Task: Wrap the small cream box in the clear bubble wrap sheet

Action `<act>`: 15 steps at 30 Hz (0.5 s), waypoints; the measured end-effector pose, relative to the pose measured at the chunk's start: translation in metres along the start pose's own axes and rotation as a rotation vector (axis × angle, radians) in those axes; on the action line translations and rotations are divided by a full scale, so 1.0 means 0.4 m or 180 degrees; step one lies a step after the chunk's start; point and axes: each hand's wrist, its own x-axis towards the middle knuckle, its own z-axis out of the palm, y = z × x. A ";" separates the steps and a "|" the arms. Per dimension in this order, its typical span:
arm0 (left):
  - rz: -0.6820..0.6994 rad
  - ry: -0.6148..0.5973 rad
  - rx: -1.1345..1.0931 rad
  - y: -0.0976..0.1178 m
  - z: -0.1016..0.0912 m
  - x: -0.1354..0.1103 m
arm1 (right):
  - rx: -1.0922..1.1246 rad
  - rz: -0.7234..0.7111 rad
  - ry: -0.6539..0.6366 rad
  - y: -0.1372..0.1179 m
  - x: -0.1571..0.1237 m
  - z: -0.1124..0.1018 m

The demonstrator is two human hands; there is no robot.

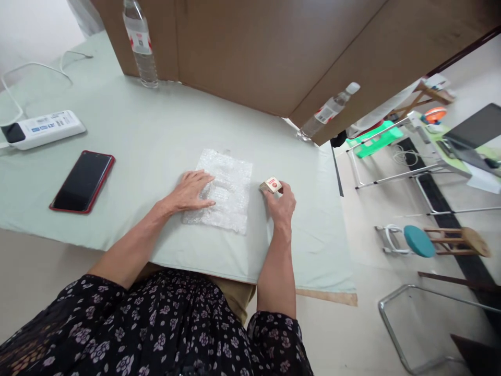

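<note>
Can't make out small print on little box (pixel 271 184); right hand (pixel 282 206) covers part of it. Left hand (pixel 188 194) hides patch of bubble wrap (pixel 239 183). View's edges crop left bottle (pixel 140 44), laptop (pixel 475 127).

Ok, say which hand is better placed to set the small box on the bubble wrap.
Likely the right hand: it holds the small box beside the bubble wrap; the left hand lies over the wrap.

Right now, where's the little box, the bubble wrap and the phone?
Little box (pixel 271 184): head view, on its printed face.
Bubble wrap (pixel 227 194): head view, near the sheet's middle.
Phone (pixel 83 181): head view, on its dark screen.
</note>
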 end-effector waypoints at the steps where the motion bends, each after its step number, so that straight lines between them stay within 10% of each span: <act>1: 0.0017 0.0012 -0.0001 0.001 0.002 0.000 | 0.0164 -0.0179 0.0044 -0.018 -0.007 0.000; 8: -0.0005 -0.0125 0.0064 0.001 0.016 -0.001 | 0.0475 -0.1396 -0.0865 -0.173 -0.102 0.063; 15: 0.0049 -0.0073 0.0103 -0.011 0.024 0.000 | -0.0088 -0.1595 -0.1413 -0.192 -0.128 0.117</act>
